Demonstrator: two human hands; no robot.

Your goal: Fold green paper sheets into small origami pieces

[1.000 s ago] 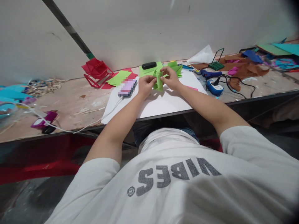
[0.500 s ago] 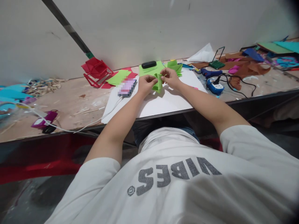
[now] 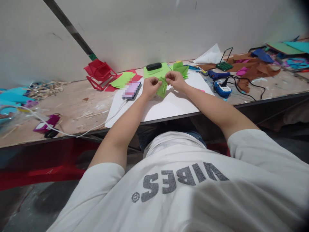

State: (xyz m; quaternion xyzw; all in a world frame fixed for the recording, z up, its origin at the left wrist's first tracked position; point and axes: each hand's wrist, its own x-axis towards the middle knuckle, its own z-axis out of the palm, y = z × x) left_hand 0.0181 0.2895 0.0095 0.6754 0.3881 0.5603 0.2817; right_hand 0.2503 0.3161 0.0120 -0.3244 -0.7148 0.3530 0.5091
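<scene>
My left hand (image 3: 150, 87) and my right hand (image 3: 175, 80) both pinch a small folded piece of green paper (image 3: 161, 90), held just above a white sheet (image 3: 169, 106) on the workbench. The fingers of both hands are closed on the paper's upper edge. Behind the hands lie more green paper sheets (image 3: 156, 71) and other folded green pieces (image 3: 181, 68). A black oblong case (image 3: 154, 66) rests on the green sheets.
A phone (image 3: 131, 90) with a white cable lies left of my hands. A red model chair (image 3: 100, 73) stands further left. A blue glue gun (image 3: 220, 87) with black cord sits at the right, beyond it brown and coloured scraps. Wooden sticks litter the bench's left side.
The green paper has been folded narrower and turned slightly between my fingers. Both hands stayed in almost the same place.
</scene>
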